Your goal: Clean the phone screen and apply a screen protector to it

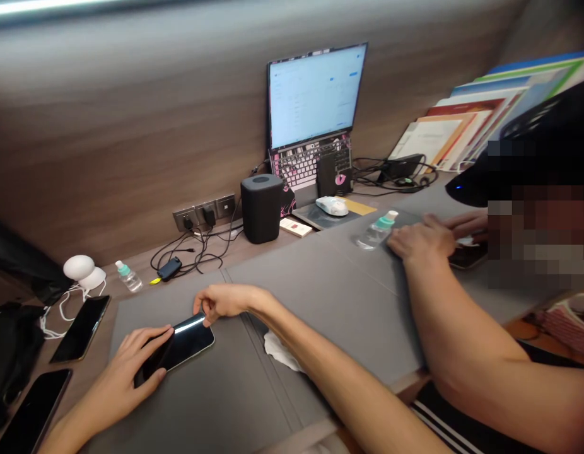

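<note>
A black smartphone point(190, 342) lies screen up on the grey desk mat, a bright light strip reflected along its upper edge. My left hand point(139, 362) grips its near left end, thumb on the lower side and fingers along the upper side. At the far right end, my right hand point(226, 301) is curled in a pinch, fingertips touching the phone's upper edge and corner. Whether anything thin sits between those fingertips is hidden. A crumpled white tissue point(281, 353) lies partly beneath my right forearm.
Two more phones, one farther back point(81, 329) and one nearer point(34, 410), lie at left. A spray bottle point(129, 277), black speaker point(261, 209), cables and an open laptop point(315, 101) line the back. At right, another person's hands point(427, 238) work near a second spray bottle point(374, 233).
</note>
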The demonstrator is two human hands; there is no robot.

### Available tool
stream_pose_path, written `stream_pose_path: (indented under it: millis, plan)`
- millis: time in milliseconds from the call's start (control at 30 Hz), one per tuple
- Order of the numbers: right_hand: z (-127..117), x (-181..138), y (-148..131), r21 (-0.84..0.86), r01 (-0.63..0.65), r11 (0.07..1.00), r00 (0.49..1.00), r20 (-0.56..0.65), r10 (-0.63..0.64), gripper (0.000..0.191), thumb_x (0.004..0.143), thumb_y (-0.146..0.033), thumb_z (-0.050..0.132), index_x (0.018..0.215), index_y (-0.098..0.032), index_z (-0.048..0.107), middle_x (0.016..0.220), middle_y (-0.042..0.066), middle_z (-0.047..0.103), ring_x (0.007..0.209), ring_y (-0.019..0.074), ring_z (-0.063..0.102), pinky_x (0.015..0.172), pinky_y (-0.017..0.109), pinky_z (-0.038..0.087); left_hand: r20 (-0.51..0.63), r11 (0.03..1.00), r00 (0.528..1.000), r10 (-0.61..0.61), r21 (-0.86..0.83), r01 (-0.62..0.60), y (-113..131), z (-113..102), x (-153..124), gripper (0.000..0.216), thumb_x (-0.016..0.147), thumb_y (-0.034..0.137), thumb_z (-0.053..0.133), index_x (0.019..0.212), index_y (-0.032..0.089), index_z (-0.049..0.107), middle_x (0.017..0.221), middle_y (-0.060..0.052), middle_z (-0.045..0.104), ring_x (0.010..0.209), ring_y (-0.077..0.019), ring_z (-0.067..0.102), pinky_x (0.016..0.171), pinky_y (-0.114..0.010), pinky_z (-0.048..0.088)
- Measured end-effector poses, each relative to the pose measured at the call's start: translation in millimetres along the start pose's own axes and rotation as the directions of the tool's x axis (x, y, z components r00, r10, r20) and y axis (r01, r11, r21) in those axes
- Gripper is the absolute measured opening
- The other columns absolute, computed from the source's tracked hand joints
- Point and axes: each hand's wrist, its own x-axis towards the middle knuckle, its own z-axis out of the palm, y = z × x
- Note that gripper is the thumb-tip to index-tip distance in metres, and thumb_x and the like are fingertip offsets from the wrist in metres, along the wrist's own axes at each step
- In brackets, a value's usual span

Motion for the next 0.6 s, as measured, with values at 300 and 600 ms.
stream_pose_path:
  millis: [300,600]
  plan:
    - [-0.3,0.8,6.2,0.073,0.016,0.997,1.000,0.009,-0.017,0.038,0.074,-0.023,0.090,0.107,-0.015,0.073,0.074,-0.006,0.064,0.069,0.0113,0.057,0.063,0.021,0.039,-0.008,1.000,1.000,0.016,-0.022,-0.016,3.3,-1.5,3.0,0.059,0.104,0.041,0.058,0.160,0.040,0.042,0.155,-0.005,0.055,0.138,-0.0292,0.054,0.116,-0.049,0.048]
    - [-1.3,-3.1,6.1,0.124,0.039,0.992,0.999,-0.012,-0.038,0.017,0.089,-0.020,0.071,0.104,-0.013,0.075,0.076,-0.002,0.067,0.073,0.0126,0.058,0.070,0.023,0.043,-0.017,1.000,0.999,0.027,0.014,-0.027,3.4,2.7,2.4,0.057,0.102,0.035,0.059,0.158,0.038,0.046,0.152,-0.006,0.056,0.137,-0.0289,0.053,0.116,-0.050,0.048]
